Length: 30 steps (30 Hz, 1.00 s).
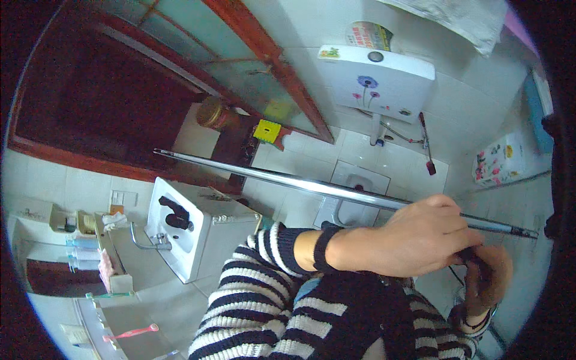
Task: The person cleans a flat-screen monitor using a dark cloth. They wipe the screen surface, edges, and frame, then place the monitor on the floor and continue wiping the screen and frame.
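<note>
My left hand (405, 240), with a dark band at its wrist, lies across a shiny metal rod (288, 179) and hides part of it. Its fingers reach down to a small dark item (472, 258), perhaps cloth, between my two hands. Blurred, my right hand (492, 276) is close at the right, its fingers curled around that same dark item. The rod runs slantwise from the doorway side to the right wall; whether the left hand grips it is unclear. Black wet-looking cloth items (175, 213) lie in the white washbasin (200, 243).
Beneath the rod is a squat toilet (355, 211), with a flowered cistern (373, 83) on the wall. A yellow stool (267, 131) stands by the wood-framed glass door (279, 67). A toilet brush (427, 144) leans at the wall. Toothbrushes, cups and a faucet (153, 243) are at left.
</note>
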{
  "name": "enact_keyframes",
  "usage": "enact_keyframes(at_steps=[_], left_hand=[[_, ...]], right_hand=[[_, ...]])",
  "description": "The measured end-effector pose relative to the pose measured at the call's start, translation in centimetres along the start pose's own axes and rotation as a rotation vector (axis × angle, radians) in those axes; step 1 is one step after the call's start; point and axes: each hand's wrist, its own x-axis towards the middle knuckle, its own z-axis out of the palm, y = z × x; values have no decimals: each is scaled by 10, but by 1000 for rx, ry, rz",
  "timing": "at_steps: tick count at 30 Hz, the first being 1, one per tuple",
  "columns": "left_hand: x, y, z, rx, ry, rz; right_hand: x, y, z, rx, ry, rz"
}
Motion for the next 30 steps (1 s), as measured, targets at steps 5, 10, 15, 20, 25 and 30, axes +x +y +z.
enact_keyframes(at_steps=[5,10,15,20,25,30], left_hand=[[0,0,5,-96,86,-26],[0,-4,4,-144,85,4],[1,-1,3,-183,63,-34],[0,-1,4,-158,25,-73],[2,0,-12,-119,-94,-174],[8,3,-28,-114,-70,-285]], right_hand=[[-13,3,-3,350,-33,291],[-39,28,-43,321,-248,553],[-65,56,-56,433,-340,789],[-66,57,-52,446,-242,460],[-57,40,-31,806,102,614],[-33,36,-4,1064,43,548]])
